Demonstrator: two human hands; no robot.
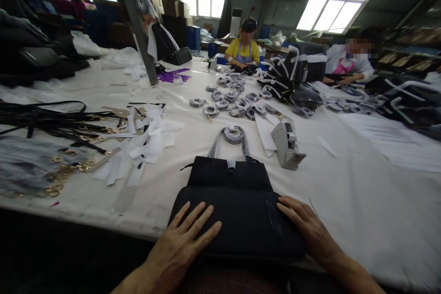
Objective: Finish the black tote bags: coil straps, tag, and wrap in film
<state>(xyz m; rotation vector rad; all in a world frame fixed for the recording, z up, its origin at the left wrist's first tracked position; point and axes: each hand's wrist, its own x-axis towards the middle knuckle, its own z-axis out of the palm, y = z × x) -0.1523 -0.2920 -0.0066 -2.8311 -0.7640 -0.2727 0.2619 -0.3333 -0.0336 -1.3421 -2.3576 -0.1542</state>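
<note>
A black handbag (237, 213) lies at the table's front edge, its lower end toward me. My left hand (184, 239) rests on the bag's left part with the fingers spread flat. At the bag's right edge, my right hand (308, 225) touches the side with its fingers stretched out; the thumb is hidden. Beyond the bag's top, a wrapped handle strap (233, 135) is coiled on the table. A white wrap covers the small clasp (231, 164) on the flap.
A grey tape dispenser (287, 144) stands right of the bag. White paper strips (144, 142) and black straps with gold clips (79, 133) lie left. Several coiled straps (237, 98) sit farther back. A metal post (139, 32) rises at left. Two people work across the table (358, 202).
</note>
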